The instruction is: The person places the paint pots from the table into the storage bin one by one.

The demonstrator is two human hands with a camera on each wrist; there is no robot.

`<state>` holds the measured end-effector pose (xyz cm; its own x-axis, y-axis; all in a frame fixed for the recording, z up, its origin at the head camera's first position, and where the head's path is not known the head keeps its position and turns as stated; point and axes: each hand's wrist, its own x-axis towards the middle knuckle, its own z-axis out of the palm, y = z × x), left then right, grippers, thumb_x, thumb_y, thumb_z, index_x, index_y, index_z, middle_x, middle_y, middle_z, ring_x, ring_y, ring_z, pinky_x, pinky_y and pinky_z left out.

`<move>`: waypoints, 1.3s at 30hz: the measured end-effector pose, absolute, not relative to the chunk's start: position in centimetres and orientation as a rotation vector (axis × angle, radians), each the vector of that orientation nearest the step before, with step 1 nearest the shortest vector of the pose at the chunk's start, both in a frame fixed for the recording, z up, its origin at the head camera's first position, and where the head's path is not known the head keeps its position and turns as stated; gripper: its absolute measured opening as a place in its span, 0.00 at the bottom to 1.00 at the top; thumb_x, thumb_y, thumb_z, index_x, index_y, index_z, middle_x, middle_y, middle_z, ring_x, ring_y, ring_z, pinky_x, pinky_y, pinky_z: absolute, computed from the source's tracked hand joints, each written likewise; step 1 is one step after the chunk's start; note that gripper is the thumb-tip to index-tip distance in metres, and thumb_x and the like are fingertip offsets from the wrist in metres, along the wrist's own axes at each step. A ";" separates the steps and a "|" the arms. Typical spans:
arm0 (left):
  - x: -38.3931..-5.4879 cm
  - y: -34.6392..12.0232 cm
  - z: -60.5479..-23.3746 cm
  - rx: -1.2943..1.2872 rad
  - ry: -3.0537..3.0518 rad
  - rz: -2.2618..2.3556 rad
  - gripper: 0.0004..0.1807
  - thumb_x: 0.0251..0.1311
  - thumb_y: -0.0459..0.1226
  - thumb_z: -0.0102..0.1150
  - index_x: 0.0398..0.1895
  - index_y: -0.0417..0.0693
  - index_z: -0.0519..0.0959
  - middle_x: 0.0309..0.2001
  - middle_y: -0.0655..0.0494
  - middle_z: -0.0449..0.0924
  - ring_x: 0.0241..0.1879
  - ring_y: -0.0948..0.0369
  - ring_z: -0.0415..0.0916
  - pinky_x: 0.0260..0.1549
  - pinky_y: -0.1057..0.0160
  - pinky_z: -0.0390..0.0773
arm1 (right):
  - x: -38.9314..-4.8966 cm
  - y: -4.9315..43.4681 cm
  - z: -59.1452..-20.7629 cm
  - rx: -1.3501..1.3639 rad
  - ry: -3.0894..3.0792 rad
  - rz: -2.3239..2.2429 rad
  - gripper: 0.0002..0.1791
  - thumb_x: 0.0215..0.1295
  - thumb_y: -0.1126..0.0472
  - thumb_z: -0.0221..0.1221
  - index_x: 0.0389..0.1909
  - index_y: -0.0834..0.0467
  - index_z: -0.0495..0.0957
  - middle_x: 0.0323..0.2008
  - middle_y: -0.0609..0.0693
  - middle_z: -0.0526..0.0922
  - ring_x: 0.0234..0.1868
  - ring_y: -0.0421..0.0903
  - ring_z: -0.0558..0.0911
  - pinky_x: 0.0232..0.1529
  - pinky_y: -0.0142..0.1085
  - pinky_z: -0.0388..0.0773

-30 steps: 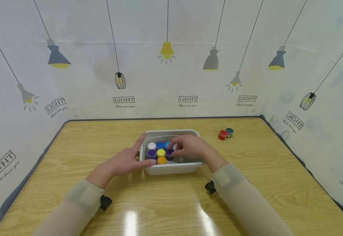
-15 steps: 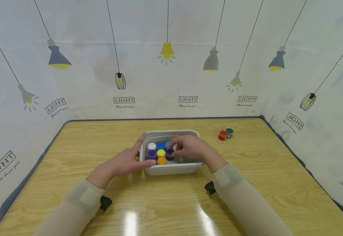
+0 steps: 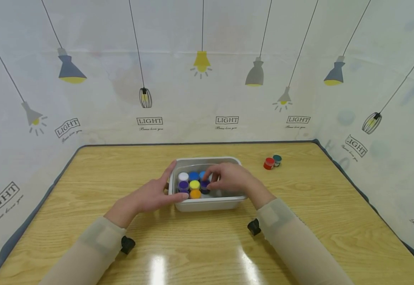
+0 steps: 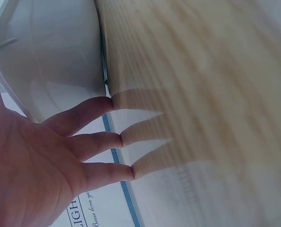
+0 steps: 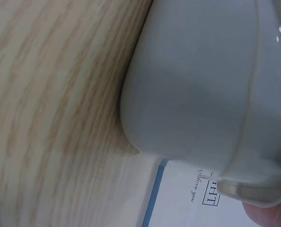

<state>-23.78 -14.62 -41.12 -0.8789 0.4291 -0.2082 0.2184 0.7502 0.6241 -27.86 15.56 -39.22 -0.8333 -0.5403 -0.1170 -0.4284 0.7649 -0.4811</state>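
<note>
In the head view a white plastic tub (image 3: 207, 204) stands mid-table, with several small paint jars at its left end. White, blue and light blue lids form the back row; a yellow-lidded jar (image 3: 194, 185) sits centrally, and an orange one (image 3: 195, 194) is in front. My left hand (image 3: 151, 194) spreads across the tub's left end, thumb over the front rim; in the left wrist view three straight fingers (image 4: 95, 144) reach the table beside it. My right hand (image 3: 230, 176) is inside the tub, thumb and forefinger pinching a dark blue paint jar (image 3: 205, 187). Its remaining fingers are partly hidden.
A red paint jar (image 3: 269, 163) and a dark green one (image 3: 277, 160) stand together at the back right of the wooden table (image 3: 200, 245). Behind the table rises a pale curtain (image 3: 178, 87) printed with lamps. The tub's outer wall (image 5: 192, 90) fills much of the right wrist view.
</note>
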 end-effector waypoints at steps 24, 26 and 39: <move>-23.6 -14.4 -41.1 0.501 2.594 0.890 0.68 0.63 0.77 0.61 0.90 0.77 0.25 0.76 0.37 0.75 0.73 0.42 0.77 0.75 0.35 0.72 | -27.0 22.8 -37.5 -0.586 2.672 -1.332 0.17 0.76 0.54 0.70 0.61 0.55 0.87 0.40 0.52 0.88 0.37 0.49 0.83 0.40 0.37 0.84; -23.6 -14.5 -41.1 0.505 2.593 0.888 0.68 0.63 0.77 0.61 0.90 0.77 0.25 0.76 0.37 0.75 0.73 0.41 0.77 0.75 0.35 0.72 | -26.8 24.0 -37.6 -0.569 2.697 -1.335 0.17 0.76 0.55 0.70 0.61 0.55 0.87 0.40 0.54 0.88 0.37 0.48 0.83 0.39 0.37 0.83; -23.6 -14.8 -41.1 0.492 2.596 0.887 0.68 0.63 0.77 0.60 0.90 0.77 0.25 0.78 0.36 0.73 0.74 0.41 0.75 0.76 0.34 0.69 | -25.2 31.5 -38.8 -0.431 2.765 -1.290 0.18 0.78 0.50 0.69 0.60 0.55 0.86 0.41 0.55 0.89 0.36 0.51 0.84 0.36 0.39 0.83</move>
<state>-23.60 -14.76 -41.15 -0.8773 0.4293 -0.2145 0.2082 0.7432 0.6358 -25.19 31.48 -38.77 -0.9590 -0.2762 0.0630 -0.2257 0.6106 -0.7591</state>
